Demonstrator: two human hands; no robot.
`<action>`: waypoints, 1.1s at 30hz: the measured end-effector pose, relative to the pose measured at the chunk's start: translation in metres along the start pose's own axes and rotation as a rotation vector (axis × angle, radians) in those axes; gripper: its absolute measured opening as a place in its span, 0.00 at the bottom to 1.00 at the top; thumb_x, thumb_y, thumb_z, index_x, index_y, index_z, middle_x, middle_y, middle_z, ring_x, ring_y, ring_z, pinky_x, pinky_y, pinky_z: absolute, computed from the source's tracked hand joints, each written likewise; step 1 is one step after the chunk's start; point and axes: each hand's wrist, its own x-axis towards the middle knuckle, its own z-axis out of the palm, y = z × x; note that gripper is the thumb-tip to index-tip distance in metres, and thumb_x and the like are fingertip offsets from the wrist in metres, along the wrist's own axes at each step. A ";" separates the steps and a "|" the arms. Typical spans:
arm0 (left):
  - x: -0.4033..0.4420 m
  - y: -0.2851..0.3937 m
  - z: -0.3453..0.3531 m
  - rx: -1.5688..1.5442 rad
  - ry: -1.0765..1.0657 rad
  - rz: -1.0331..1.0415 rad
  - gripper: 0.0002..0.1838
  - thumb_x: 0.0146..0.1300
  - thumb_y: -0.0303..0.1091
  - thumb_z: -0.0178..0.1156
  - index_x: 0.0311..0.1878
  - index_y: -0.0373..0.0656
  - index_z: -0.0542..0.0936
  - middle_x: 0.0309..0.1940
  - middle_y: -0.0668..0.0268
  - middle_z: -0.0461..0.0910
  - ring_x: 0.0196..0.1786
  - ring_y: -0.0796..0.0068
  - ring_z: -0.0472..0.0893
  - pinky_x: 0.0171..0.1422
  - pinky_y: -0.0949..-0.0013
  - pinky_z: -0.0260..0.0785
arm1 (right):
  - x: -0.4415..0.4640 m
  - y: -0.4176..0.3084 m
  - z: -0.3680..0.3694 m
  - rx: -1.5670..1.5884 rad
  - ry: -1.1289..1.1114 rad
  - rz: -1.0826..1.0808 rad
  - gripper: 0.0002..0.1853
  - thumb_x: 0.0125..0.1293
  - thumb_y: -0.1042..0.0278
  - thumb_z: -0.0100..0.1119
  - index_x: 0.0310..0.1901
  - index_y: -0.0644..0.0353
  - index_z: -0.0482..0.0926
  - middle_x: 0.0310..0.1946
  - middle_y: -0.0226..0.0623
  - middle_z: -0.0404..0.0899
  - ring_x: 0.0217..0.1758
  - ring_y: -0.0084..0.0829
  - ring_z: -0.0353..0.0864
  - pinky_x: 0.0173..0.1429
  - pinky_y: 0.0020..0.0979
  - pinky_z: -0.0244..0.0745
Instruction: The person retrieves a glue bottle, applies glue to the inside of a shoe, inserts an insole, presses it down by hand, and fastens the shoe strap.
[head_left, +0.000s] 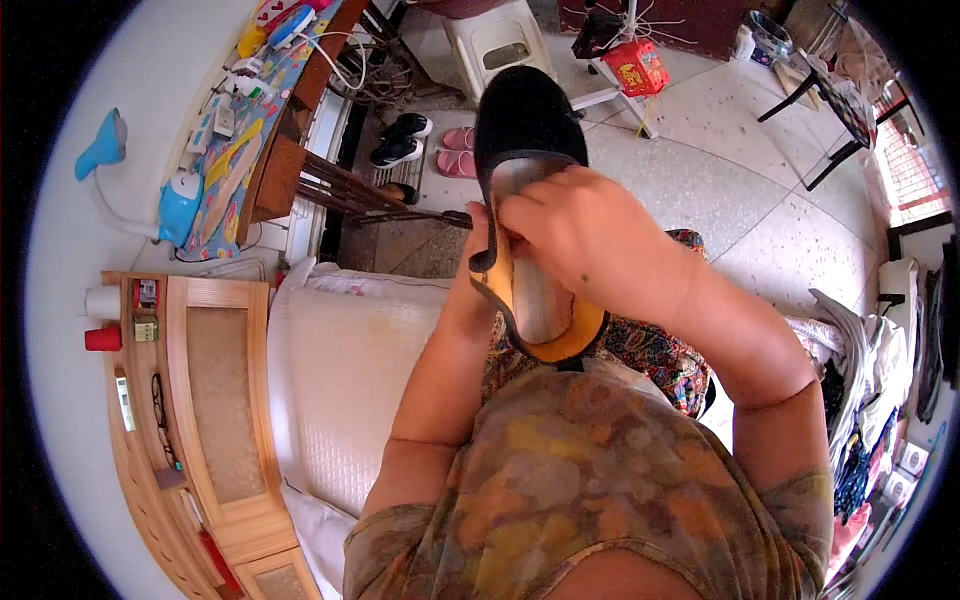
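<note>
A black cloth shoe [528, 112] with a yellow lining and a pale insole is held up in front of my lap, toe pointing away from me. My left hand [480, 238] grips its left side, the fingers mostly hidden behind the shoe. Bent over the opening, my right hand [570, 225] has its fingers curled inside near the left inner edge. Its fingertips are partly hidden, so I cannot tell whether they pinch the insole or the lining.
A bed [360, 370] lies to my left beside a wooden cabinet [220, 390]. Pink shoes [457, 163] and black sneakers [398, 152] sit near a cluttered desk [275, 165]. A white stool [500, 45] stands ahead. Clothes [870, 380] hang at right.
</note>
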 end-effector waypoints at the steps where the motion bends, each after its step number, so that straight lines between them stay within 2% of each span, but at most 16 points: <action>1: -0.001 -0.001 -0.001 0.031 -0.002 0.003 0.29 0.64 0.53 0.28 0.56 0.38 0.61 0.51 0.57 0.66 0.53 0.66 0.67 0.59 0.67 0.57 | 0.001 0.003 0.001 0.004 0.000 0.006 0.08 0.42 0.70 0.58 0.26 0.60 0.71 0.23 0.37 0.71 0.30 0.39 0.72 0.36 0.36 0.67; 3: -0.003 -0.002 -0.003 0.107 -0.016 0.011 0.31 0.64 0.54 0.26 0.56 0.38 0.60 0.52 0.56 0.65 0.55 0.65 0.66 0.60 0.66 0.56 | 0.001 0.007 0.000 0.149 -0.023 0.033 0.08 0.43 0.71 0.58 0.26 0.60 0.72 0.22 0.39 0.71 0.29 0.41 0.72 0.36 0.36 0.67; 6: -0.008 0.002 -0.004 0.287 -0.071 0.026 0.33 0.63 0.55 0.24 0.58 0.37 0.59 0.54 0.55 0.63 0.57 0.64 0.65 0.62 0.65 0.55 | 0.002 0.003 -0.005 0.090 -0.034 0.015 0.05 0.46 0.70 0.53 0.26 0.59 0.73 0.25 0.37 0.75 0.32 0.37 0.76 0.38 0.32 0.71; 11: 0.001 0.008 -0.017 0.549 -0.188 0.069 0.36 0.63 0.58 0.20 0.60 0.36 0.56 0.57 0.53 0.61 0.60 0.62 0.63 0.65 0.64 0.53 | 0.000 0.003 -0.007 0.077 -0.020 -0.002 0.06 0.45 0.70 0.56 0.27 0.60 0.73 0.26 0.37 0.75 0.33 0.37 0.76 0.40 0.32 0.70; 13: 0.011 0.004 -0.018 0.454 -0.323 0.136 0.35 0.63 0.58 0.20 0.60 0.37 0.56 0.57 0.53 0.61 0.60 0.62 0.63 0.65 0.64 0.53 | 0.000 0.002 -0.013 0.086 -0.040 0.002 0.08 0.44 0.69 0.58 0.27 0.60 0.73 0.28 0.38 0.75 0.35 0.38 0.76 0.42 0.33 0.70; 14: 0.016 -0.002 -0.016 0.037 -0.505 0.125 0.35 0.63 0.57 0.20 0.61 0.39 0.56 0.57 0.55 0.61 0.60 0.62 0.62 0.65 0.64 0.52 | 0.000 0.001 -0.016 0.065 -0.063 -0.019 0.11 0.42 0.68 0.61 0.29 0.59 0.73 0.30 0.38 0.75 0.36 0.37 0.75 0.43 0.32 0.69; 16: 0.016 0.003 0.002 -0.386 -0.675 0.104 0.34 0.64 0.57 0.21 0.61 0.41 0.56 0.58 0.56 0.61 0.61 0.62 0.61 0.65 0.64 0.52 | 0.000 -0.001 -0.016 0.042 -0.082 -0.036 0.15 0.39 0.66 0.63 0.31 0.58 0.73 0.32 0.37 0.74 0.38 0.36 0.75 0.44 0.32 0.68; 17: 0.011 0.011 0.013 -0.121 -0.320 0.021 0.33 0.64 0.57 0.21 0.61 0.42 0.56 0.58 0.57 0.60 0.62 0.62 0.60 0.65 0.63 0.52 | 0.000 0.000 -0.012 -0.068 -0.107 -0.053 0.19 0.37 0.64 0.65 0.33 0.58 0.72 0.34 0.37 0.74 0.39 0.35 0.75 0.45 0.31 0.67; 18: 0.009 0.012 0.016 -0.023 -0.203 0.010 0.32 0.64 0.56 0.22 0.62 0.43 0.56 0.58 0.58 0.60 0.62 0.63 0.59 0.65 0.63 0.52 | 0.000 0.001 -0.008 -0.179 -0.134 -0.070 0.22 0.35 0.63 0.66 0.36 0.58 0.72 0.35 0.36 0.73 0.40 0.34 0.74 0.46 0.29 0.66; 20: 0.007 0.013 0.021 0.166 0.024 -0.046 0.32 0.64 0.56 0.22 0.62 0.45 0.55 0.59 0.58 0.59 0.63 0.63 0.58 0.65 0.63 0.52 | -0.001 0.003 -0.001 -0.200 -0.114 -0.068 0.24 0.35 0.62 0.66 0.37 0.58 0.71 0.35 0.35 0.73 0.39 0.32 0.74 0.46 0.28 0.65; 23: -0.004 0.015 0.028 0.182 0.042 0.029 0.32 0.64 0.56 0.21 0.62 0.44 0.55 0.59 0.58 0.59 0.63 0.63 0.59 0.65 0.63 0.51 | -0.003 0.003 0.006 -0.210 -0.058 -0.064 0.25 0.34 0.61 0.66 0.38 0.58 0.70 0.35 0.34 0.72 0.39 0.31 0.74 0.46 0.27 0.64; 26: -0.005 0.022 0.037 0.200 0.024 -0.044 0.33 0.63 0.58 0.22 0.62 0.43 0.56 0.59 0.57 0.59 0.63 0.63 0.59 0.66 0.62 0.50 | -0.005 0.004 0.006 -0.181 -0.012 -0.074 0.25 0.35 0.60 0.65 0.38 0.59 0.70 0.35 0.34 0.72 0.40 0.31 0.73 0.46 0.27 0.63; 27: 0.006 0.017 0.018 -0.172 -0.230 -0.020 0.34 0.63 0.60 0.23 0.61 0.43 0.56 0.59 0.58 0.60 0.62 0.63 0.60 0.66 0.62 0.50 | -0.005 0.003 0.005 -0.161 -0.007 -0.058 0.24 0.35 0.61 0.64 0.37 0.59 0.70 0.35 0.34 0.72 0.40 0.31 0.73 0.46 0.27 0.63; 28: 0.018 0.015 0.010 -0.534 -0.488 -0.090 0.35 0.62 0.61 0.24 0.61 0.43 0.57 0.58 0.58 0.60 0.61 0.63 0.60 0.65 0.62 0.51 | -0.006 0.002 0.003 -0.140 0.001 -0.036 0.24 0.35 0.61 0.64 0.37 0.60 0.70 0.35 0.34 0.72 0.40 0.31 0.73 0.46 0.27 0.63; 31: 0.021 0.023 0.010 0.011 -0.088 -0.143 0.32 0.63 0.58 0.28 0.61 0.44 0.57 0.58 0.59 0.60 0.61 0.64 0.61 0.65 0.64 0.52 | -0.004 -0.003 -0.003 -0.091 -0.048 0.040 0.29 0.29 0.61 0.68 0.36 0.60 0.67 0.33 0.35 0.68 0.38 0.35 0.70 0.48 0.31 0.61; 33: 0.022 0.015 -0.006 0.035 -0.075 -0.161 0.31 0.63 0.57 0.28 0.61 0.45 0.57 0.58 0.59 0.60 0.60 0.65 0.61 0.64 0.65 0.52 | -0.003 -0.006 0.000 -0.171 -0.048 0.064 0.26 0.31 0.62 0.66 0.36 0.60 0.68 0.33 0.34 0.68 0.38 0.34 0.70 0.49 0.31 0.61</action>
